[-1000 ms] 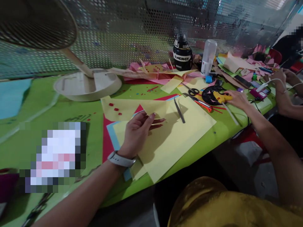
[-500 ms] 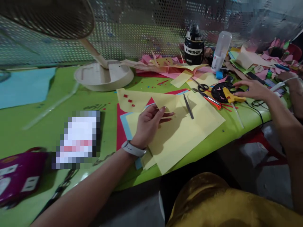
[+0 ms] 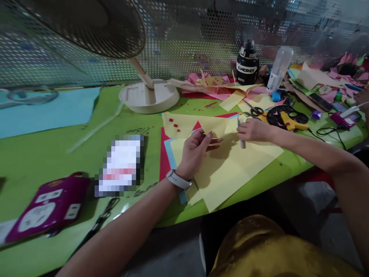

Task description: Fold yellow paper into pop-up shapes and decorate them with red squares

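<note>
My left hand point(image 3: 197, 150), a white watch on its wrist, hovers over yellow paper sheets point(image 3: 225, 179). Its thumb and forefinger are pinched together while other fingers stretch out; what they hold, if anything, I cannot make out. My right hand point(image 3: 252, 130) has its fingers closed on dark tweezers point(image 3: 242, 144), which lie against the upper part of the yellow paper. Several small red pieces point(image 3: 175, 125) sit on a yellow sheet at the upper left of the stack. Red paper point(image 3: 165, 157) and light blue paper point(image 3: 170, 149) stick out underneath.
Behind my right hand lie scissors point(image 3: 256, 111) and a yellow glue gun point(image 3: 292, 122) on a black holder. A fan base point(image 3: 150, 100), black bottle point(image 3: 247, 69) and paper scraps point(image 3: 201, 81) line the back. Left are a phone point(image 3: 121, 165) and purple pouch point(image 3: 50, 207).
My right hand has moved left from beside the glue gun to the tweezers and taken hold of them. My left hand keeps its pinch over the paper. The view has swung left.
</note>
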The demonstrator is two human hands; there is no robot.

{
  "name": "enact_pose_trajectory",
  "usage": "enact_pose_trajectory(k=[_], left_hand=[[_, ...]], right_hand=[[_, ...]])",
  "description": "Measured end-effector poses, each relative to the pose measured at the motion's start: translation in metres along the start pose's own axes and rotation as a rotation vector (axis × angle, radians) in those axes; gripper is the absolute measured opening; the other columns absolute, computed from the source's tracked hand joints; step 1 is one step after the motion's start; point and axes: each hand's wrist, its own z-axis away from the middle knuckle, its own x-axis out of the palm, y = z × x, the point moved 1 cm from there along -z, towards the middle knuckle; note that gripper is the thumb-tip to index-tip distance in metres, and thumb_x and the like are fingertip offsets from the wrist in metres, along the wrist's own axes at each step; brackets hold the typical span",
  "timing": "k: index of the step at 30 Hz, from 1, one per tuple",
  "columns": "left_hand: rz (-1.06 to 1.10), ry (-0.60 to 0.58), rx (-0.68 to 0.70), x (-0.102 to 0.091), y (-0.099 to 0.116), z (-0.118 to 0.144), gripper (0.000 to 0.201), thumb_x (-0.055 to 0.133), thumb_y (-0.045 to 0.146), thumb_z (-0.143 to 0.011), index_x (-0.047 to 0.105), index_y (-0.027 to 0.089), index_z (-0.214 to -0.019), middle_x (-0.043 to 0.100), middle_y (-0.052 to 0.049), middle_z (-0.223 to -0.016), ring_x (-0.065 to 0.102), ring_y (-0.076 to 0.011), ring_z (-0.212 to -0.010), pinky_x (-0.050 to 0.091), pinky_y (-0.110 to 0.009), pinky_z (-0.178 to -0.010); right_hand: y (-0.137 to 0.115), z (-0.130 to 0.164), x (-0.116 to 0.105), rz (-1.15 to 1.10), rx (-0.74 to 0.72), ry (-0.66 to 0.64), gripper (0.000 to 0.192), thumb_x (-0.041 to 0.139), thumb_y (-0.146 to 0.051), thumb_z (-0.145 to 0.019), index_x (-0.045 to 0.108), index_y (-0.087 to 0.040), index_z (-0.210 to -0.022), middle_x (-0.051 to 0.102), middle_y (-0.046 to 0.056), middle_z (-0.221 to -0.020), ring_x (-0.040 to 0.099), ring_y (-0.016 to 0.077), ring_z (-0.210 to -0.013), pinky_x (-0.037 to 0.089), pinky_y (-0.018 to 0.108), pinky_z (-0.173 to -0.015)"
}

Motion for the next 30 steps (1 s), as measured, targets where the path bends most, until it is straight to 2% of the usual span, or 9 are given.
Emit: enact_pose_trajectory(k=[2, 7, 12, 15, 19, 22, 25, 27, 30], left_hand=[[0.022, -0.001, -0.007, 0.001, 0.001, 0.001, 0.048, 0.083, 0.055, -0.07, 0.055, 0.019, -0.083, 0.06, 0.003, -0.079, 0.077, -0.0231, -0.086, 0.063, -0.027, -0.067], [0.028, -0.009, -0.033, 0.002, 0.003, 0.002, 0.048, 0.082, 0.054, -0.071, 0.05, 0.02, -0.082, 0.061, 0.002, -0.081, 0.077, -0.0236, -0.087, 0.064, -0.029, -0.069], [0.002, -0.014, -0.019, 0.002, 0.003, 0.001, 0.047, 0.081, 0.054, -0.072, 0.051, 0.02, -0.08, 0.061, 0.002, -0.079, 0.077, -0.0239, -0.087, 0.064, -0.029, -0.069], [0.008, -0.011, -0.01, 0.002, 0.002, 0.001, 0.048, 0.083, 0.055, -0.07, 0.052, 0.02, -0.081, 0.061, 0.002, -0.079, 0.077, -0.0235, -0.086, 0.064, -0.028, -0.068], [-0.013, -0.013, -0.015, 0.002, 0.002, 0.002, 0.047, 0.082, 0.055, -0.071, 0.053, 0.02, -0.082, 0.061, 0.002, -0.08, 0.077, -0.0237, -0.087, 0.064, -0.029, -0.069], [-0.018, -0.02, -0.018, 0.003, 0.003, 0.002, 0.046, 0.08, 0.055, -0.072, 0.053, 0.02, -0.083, 0.061, 0.002, -0.081, 0.077, -0.0223, -0.085, 0.063, -0.028, -0.069], [-0.013, -0.042, -0.025, 0.002, 0.002, 0.002, 0.046, 0.079, 0.057, -0.073, 0.055, 0.02, -0.087, 0.063, 0.001, -0.084, 0.076, -0.0207, -0.083, 0.062, -0.028, -0.069], [-0.022, -0.064, -0.035, 0.002, 0.002, 0.002, 0.047, 0.077, 0.058, -0.074, 0.057, 0.02, -0.091, 0.066, -0.001, -0.086, 0.076, -0.0206, -0.084, 0.062, -0.029, -0.07], [-0.021, -0.086, -0.039, 0.002, 0.002, 0.003, 0.049, 0.076, 0.059, -0.076, 0.059, 0.02, -0.1, 0.068, -0.002, -0.088, 0.076, -0.0213, -0.085, 0.062, -0.03, -0.071]], right_hand=[[0.006, 0.008, 0.002, -0.213, 0.124, 0.162, 0.023, 0.047, -0.012, -0.099, 0.069, -0.018, -0.092, 0.075, 0.009, -0.103, 0.069, 0.0197, -0.093, 0.052, 0.035, -0.077], [0.015, 0.032, 0.008, -1.158, 0.74, 0.768, 0.011, 0.064, -0.024, -0.085, 0.065, -0.023, -0.096, 0.075, 0.004, -0.11, 0.073, 0.0163, -0.087, 0.06, 0.032, -0.077], [0.024, 0.036, 0.005, -1.721, 1.122, 0.819, 0.008, 0.066, -0.018, -0.078, 0.064, -0.02, -0.085, 0.075, 0.002, -0.082, 0.071, 0.0125, -0.069, 0.06, 0.026, -0.069], [0.027, 0.029, 0.004, -1.693, 1.15, 0.79, 0.006, 0.063, -0.024, -0.085, 0.064, -0.019, -0.084, 0.07, 0.001, -0.072, 0.064, 0.0102, -0.057, 0.057, 0.023, -0.061], [0.026, 0.02, 0.007, -1.372, 1.098, 0.69, 0.016, 0.068, -0.035, -0.089, 0.063, -0.019, -0.087, 0.066, 0.0, -0.07, 0.057, 0.0099, -0.053, 0.051, 0.023, -0.054], [0.029, 0.02, 0.003, -1.056, 1.057, 0.501, 0.025, 0.073, -0.042, -0.086, 0.065, -0.019, -0.08, 0.068, 0.004, -0.068, 0.065, 0.0163, -0.06, 0.055, 0.03, -0.062], [0.041, 0.018, -0.005, -1.032, 1.006, 0.321, 0.038, 0.075, -0.051, -0.083, 0.064, -0.019, -0.067, 0.068, 0.007, -0.061, 0.068, 0.0213, -0.059, 0.058, 0.034, -0.058], [0.053, 0.008, -0.01, -1.096, 0.981, 0.383, 0.04, 0.072, -0.055, -0.085, 0.066, -0.018, -0.072, 0.071, 0.008, -0.066, 0.069, 0.0202, -0.059, 0.058, 0.031, -0.054], [0.068, -0.023, -0.008, -1.136, 0.964, 0.625, 0.04, 0.067, -0.057, -0.088, 0.07, -0.017, -0.092, 0.076, 0.008, -0.087, 0.073, 0.0173, -0.068, 0.059, 0.025, -0.055]])
